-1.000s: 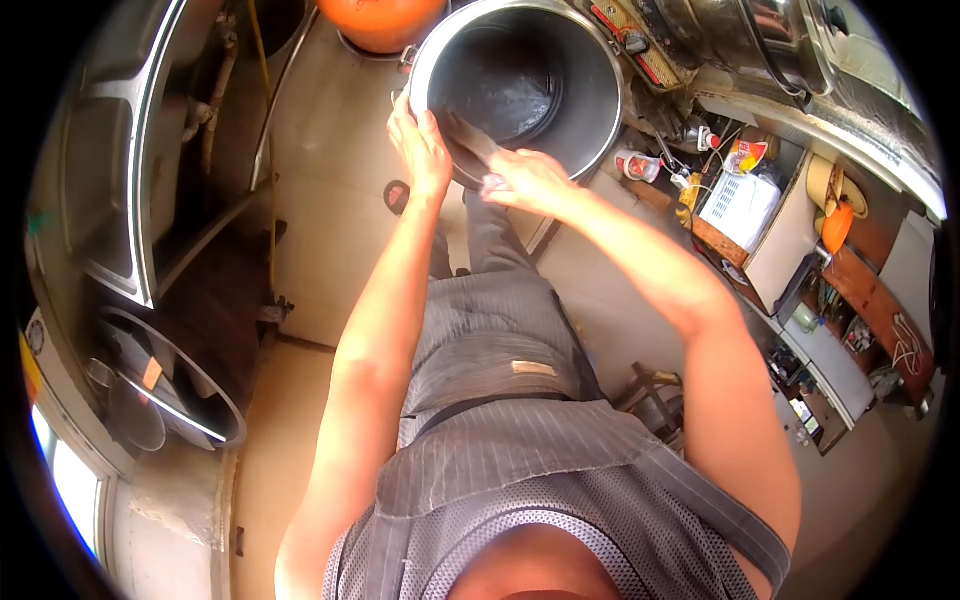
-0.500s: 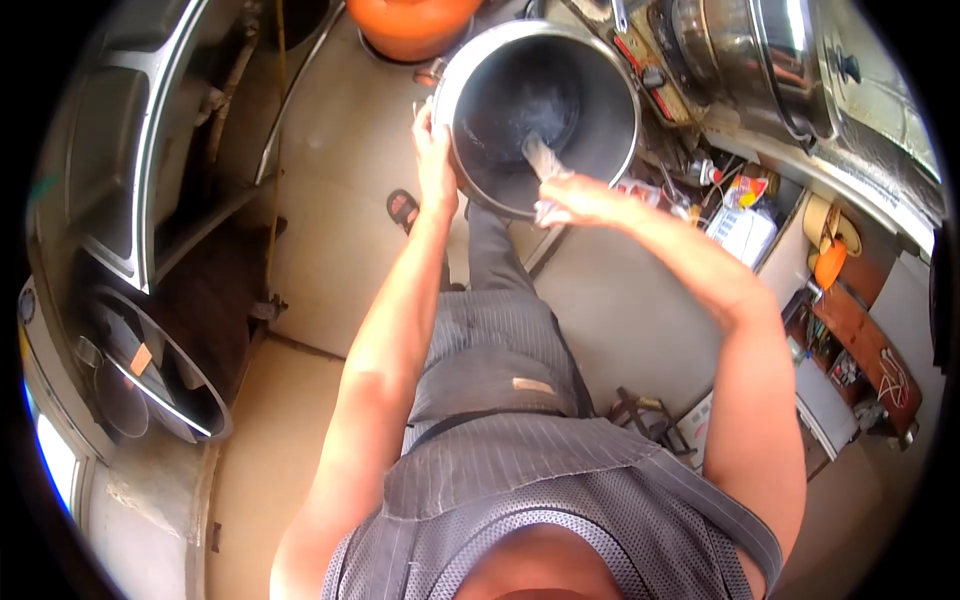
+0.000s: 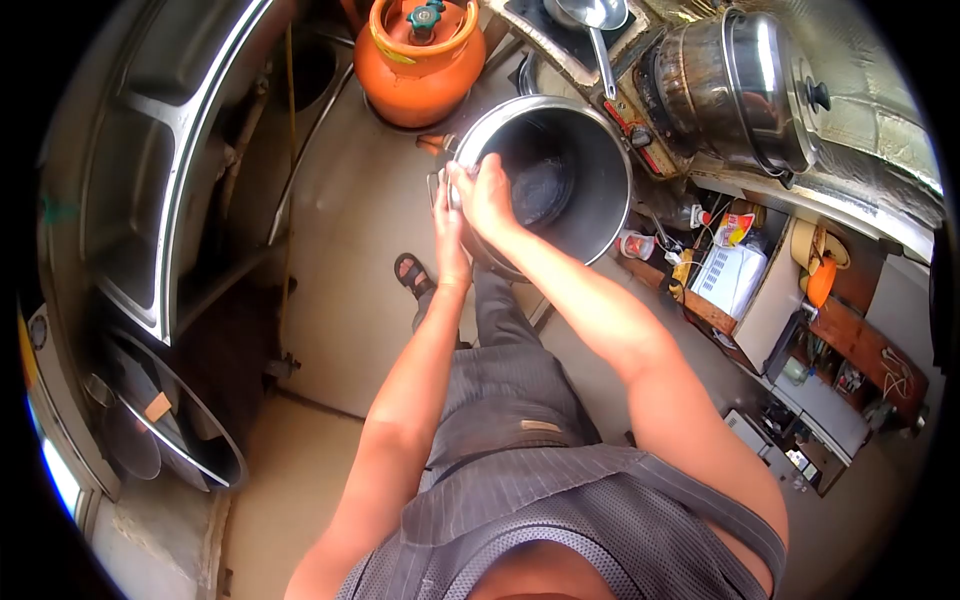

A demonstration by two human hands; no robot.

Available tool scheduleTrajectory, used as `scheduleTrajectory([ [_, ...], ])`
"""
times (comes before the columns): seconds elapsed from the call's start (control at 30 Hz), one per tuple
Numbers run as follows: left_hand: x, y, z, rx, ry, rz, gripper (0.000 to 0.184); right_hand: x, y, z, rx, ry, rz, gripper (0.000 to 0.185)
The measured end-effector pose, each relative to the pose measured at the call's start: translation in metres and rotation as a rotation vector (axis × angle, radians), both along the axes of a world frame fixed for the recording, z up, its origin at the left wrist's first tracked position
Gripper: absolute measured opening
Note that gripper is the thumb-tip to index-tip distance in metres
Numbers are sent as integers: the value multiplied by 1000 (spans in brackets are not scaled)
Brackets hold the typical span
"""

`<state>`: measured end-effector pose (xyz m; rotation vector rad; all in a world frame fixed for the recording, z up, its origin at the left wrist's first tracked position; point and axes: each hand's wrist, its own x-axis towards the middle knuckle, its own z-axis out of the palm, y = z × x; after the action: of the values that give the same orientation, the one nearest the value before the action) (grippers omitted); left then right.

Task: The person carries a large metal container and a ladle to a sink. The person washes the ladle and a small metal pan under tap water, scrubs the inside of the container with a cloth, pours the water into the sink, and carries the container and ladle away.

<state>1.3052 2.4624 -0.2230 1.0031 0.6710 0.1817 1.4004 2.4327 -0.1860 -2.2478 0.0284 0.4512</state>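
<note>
A large metal pot (image 3: 590,215) with a dark grey inside is tilted so that its mouth faces me, with a little shine at the bottom. My left hand (image 3: 452,235) is at the outer left side of the pot, its fingers on the rim beside a wire handle. My right hand (image 3: 487,200) lies at the left rim close to my left hand, fingers curled over the edge. The cloth seen earlier is not clearly visible; what is under the right fingers is hidden.
An orange gas cylinder (image 3: 415,75) stands beyond the pot. To the upper right are a stove with a small pan (image 3: 590,12) and a big steel pot (image 3: 720,90). Steel sinks (image 3: 180,120) line the left. Shelves with a white basket (image 3: 727,280) stand at right.
My right hand has moved from inside the pot to its left rim, beside my left hand. The view has shifted, showing more of the gas cylinder and stove.
</note>
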Motion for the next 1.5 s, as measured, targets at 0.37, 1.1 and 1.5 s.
scheduleTrajectory([
  [0.37, -4, -10, -2, 660, 319, -135, 82, 62, 21, -19, -47, -84, -500, 57],
  [1.1, -8, -12, -15, 663, 218, -82, 82, 136, -137, -27, 1035, 134, -1711, 30],
  [1.5, -14, -4, -9, 596, 65, -155, 77, -58, -144, -60, 67, 103, -606, 33],
])
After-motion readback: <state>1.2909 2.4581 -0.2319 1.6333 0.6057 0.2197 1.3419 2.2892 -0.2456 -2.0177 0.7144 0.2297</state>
